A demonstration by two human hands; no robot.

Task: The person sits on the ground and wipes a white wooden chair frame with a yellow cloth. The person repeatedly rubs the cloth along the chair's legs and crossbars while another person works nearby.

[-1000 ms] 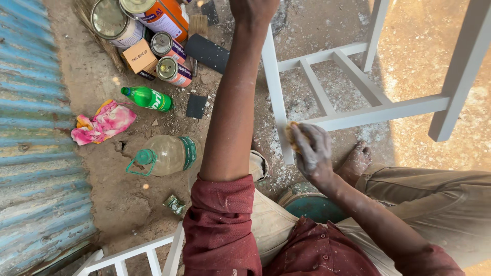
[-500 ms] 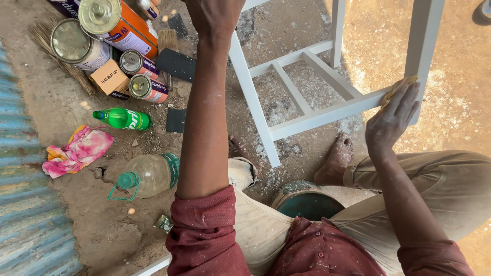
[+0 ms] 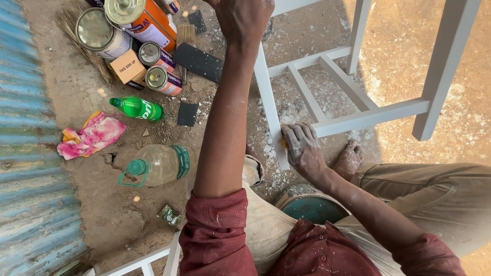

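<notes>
So, two hands on one white frame [image 3: 368,115] (looks like a stool or small table, top out of view). The left hand [image 3: 245,20] is up at the top edge, clenched round the upper part of the near leg [image 3: 268,110]. The right hand [image 3: 303,148] is lower, fingers wrapped over the joint where that leg meets the side rail, pressing a small yellowish pad [image 3: 283,143] against the wood; can't tell what the pad is made of.

Count on the ground to the left: four tins [image 3: 140,20] bunched together, one cardboard box [image 3: 128,66] among them, two dark sanding sheets [image 3: 199,61], one brush [image 3: 186,35], one green bottle [image 3: 137,108] lying flat, one bigger clear bottle [image 3: 156,164] also on its side, one pink rag [image 3: 92,135].

Blue corrugated sheet [image 3: 25,153] runs down the left edge. A teal round seat [image 3: 312,207] sits under the person, and their bare foot [image 3: 349,159] rests just beside the leg. White dust is scattered under the frame.
</notes>
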